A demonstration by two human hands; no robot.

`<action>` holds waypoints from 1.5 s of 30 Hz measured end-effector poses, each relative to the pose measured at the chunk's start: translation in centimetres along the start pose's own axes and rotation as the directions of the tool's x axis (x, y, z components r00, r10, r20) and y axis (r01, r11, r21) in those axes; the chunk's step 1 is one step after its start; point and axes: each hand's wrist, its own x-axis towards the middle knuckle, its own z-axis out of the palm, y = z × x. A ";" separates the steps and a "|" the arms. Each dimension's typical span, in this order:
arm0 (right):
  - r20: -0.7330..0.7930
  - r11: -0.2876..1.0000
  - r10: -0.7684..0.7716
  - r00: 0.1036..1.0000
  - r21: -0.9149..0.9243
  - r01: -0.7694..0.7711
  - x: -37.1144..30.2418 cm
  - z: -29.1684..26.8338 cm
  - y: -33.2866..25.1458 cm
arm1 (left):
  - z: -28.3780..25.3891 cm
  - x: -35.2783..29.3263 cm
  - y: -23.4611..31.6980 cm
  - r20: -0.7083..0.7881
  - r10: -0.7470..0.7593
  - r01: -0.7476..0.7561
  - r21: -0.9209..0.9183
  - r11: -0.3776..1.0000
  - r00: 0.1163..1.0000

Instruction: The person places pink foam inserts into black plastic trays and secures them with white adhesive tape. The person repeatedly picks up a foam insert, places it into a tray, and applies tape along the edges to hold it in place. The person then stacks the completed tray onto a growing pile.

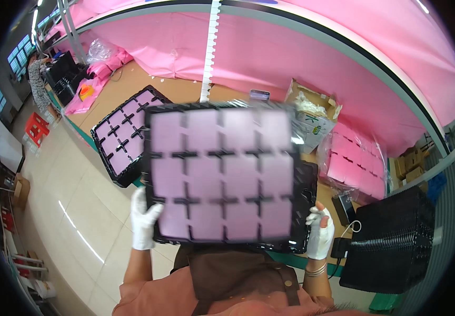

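A black tray (222, 174) with pink-lilac pads in a grid is raised in front of me, blurred by motion. My left hand (145, 218), in a white glove, grips its lower left edge with the thumb at the front. At the right, my gloved right hand (319, 231) has curled fingers against a black tray edge; some fingertips are bare. Behind the raised tray, more black tray (306, 197) shows on that side. Whether the right fingers grip the raised tray or the one behind is hard to make out. Another filled black tray (127, 129) lies at the left.
A carton (312, 113) with white scraps stands at the back, near a phone (259, 95). Plastic-wrapped pink pads (356, 163) lie right of it. A stack of black trays (388, 239) stands at the right. Far left are a red stool (37, 128) and another person (39, 84).
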 end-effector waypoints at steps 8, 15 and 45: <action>0.293 0.964 0.207 0.933 -0.226 -0.143 0.5 2.9 1.2 | -11.6 13.6 2.4 -0.388 0.231 -0.230 0.052 0.972 0.892; 0.498 0.912 0.270 0.824 -0.407 -0.053 -0.8 4.7 2.8 | -19.9 23.0 -5.2 -0.459 0.179 0.100 0.519 0.849 0.870; 0.507 0.947 0.295 0.810 -0.044 -0.317 6.1 20.0 5.5 | 11.6 9.1 -4.2 0.287 -0.300 0.291 0.076 0.954 0.910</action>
